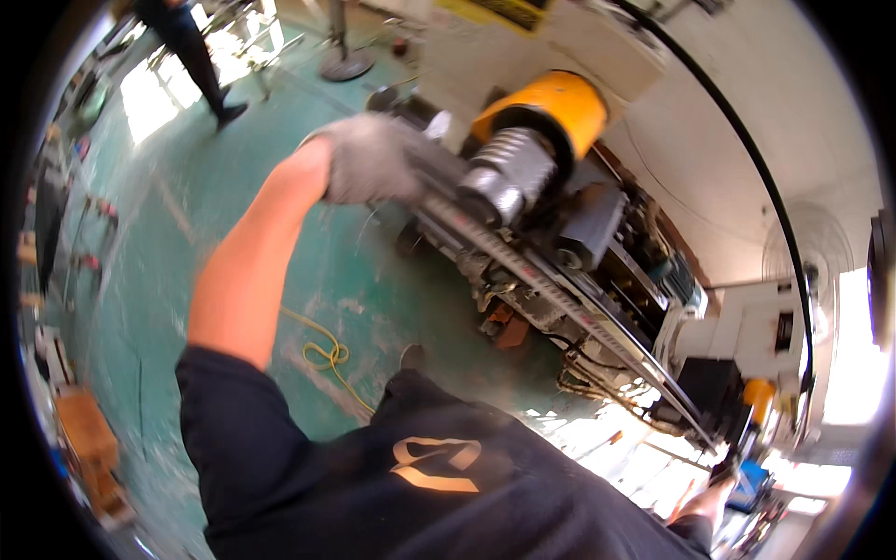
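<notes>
My left hand (369, 161), in a grey work glove, is at the near-left end of a long metal rail with scale-like markings (532, 271). Motion blur smears its fingers, so their grip does not show. Just right of it, a ribbed metal cylinder (511, 173) sticks out of an orange housing (558, 105) on the machine. Stretched out far to the lower right, my right hand (722, 472) is small and dark beside the rail's other end. Its fingers cannot be made out. A grey metal block (594, 224) sits on the machine behind the rail.
A yellow cord (329, 353) lies looped on the green floor (224, 177). At the upper left stands another person (191, 56). A round stand base (346, 65) is near the machine. A black cable (747, 140) arches on the right. Brown boxes (86, 425) stand at the left.
</notes>
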The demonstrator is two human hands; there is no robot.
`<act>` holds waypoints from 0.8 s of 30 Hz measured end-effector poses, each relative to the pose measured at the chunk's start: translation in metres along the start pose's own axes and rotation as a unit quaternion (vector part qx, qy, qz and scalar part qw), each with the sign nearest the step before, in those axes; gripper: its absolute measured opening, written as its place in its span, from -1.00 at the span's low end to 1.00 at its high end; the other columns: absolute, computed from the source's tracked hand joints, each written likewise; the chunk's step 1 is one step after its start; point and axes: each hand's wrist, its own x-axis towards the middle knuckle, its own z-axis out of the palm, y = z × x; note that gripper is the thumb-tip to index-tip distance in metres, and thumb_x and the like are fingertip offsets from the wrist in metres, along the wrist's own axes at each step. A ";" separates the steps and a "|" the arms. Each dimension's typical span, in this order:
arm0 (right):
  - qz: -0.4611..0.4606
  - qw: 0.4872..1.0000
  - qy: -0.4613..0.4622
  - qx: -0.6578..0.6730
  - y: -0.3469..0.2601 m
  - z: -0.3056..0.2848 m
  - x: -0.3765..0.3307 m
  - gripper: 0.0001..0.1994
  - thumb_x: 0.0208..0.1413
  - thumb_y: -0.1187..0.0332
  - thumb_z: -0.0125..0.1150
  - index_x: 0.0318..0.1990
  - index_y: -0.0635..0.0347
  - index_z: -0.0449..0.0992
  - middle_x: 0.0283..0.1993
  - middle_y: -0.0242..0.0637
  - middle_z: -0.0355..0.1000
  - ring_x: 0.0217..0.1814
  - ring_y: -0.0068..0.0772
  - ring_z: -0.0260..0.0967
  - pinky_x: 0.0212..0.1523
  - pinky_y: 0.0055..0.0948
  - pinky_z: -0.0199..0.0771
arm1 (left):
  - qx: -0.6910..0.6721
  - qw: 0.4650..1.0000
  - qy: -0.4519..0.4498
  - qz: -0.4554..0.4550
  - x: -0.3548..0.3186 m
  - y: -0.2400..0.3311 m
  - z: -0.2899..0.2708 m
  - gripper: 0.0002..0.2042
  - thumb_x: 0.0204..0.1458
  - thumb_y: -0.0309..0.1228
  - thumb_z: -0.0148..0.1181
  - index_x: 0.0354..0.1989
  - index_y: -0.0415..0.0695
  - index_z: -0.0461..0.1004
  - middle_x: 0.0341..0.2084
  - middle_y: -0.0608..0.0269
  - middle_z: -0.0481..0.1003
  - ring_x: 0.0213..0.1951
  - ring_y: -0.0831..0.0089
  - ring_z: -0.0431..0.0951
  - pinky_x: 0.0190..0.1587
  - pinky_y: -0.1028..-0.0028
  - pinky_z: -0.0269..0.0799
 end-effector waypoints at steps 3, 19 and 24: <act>-0.016 0.998 0.011 0.064 0.016 -0.059 -0.019 -0.72 0.36 0.03 0.24 0.03 -0.06 0.56 -0.15 -0.52 0.42 -0.16 -0.54 0.37 -0.17 -0.49 0.44 | 0.016 0.995 0.037 0.092 0.010 -0.025 0.031 -0.63 -0.02 -0.09 0.44 -0.21 -0.16 0.74 -0.35 0.07 0.71 -0.30 0.20 0.68 -0.06 0.24 0.62; -0.329 0.855 -0.330 0.225 -0.070 0.225 -0.437 -0.67 0.30 0.53 0.32 0.19 0.24 0.60 -0.10 -0.27 0.66 -0.06 -0.44 0.64 -0.06 -0.46 0.68 | -0.496 0.827 -0.266 0.013 -0.006 0.261 0.215 -0.71 0.32 -0.21 0.29 -0.08 -0.22 0.67 -0.38 0.28 0.64 -0.35 0.58 0.61 -0.36 0.53 0.49; -0.514 0.767 -0.370 -0.099 -0.085 0.227 -0.397 -0.19 -0.12 0.45 0.45 0.40 0.24 0.33 0.29 0.00 0.48 0.29 0.17 0.48 0.32 -0.03 0.50 | -0.674 0.696 -0.245 0.040 0.020 0.367 0.257 -0.64 0.42 -0.17 0.16 0.12 -0.22 0.59 -0.09 0.20 0.64 -0.11 0.50 0.64 -0.12 0.47 0.61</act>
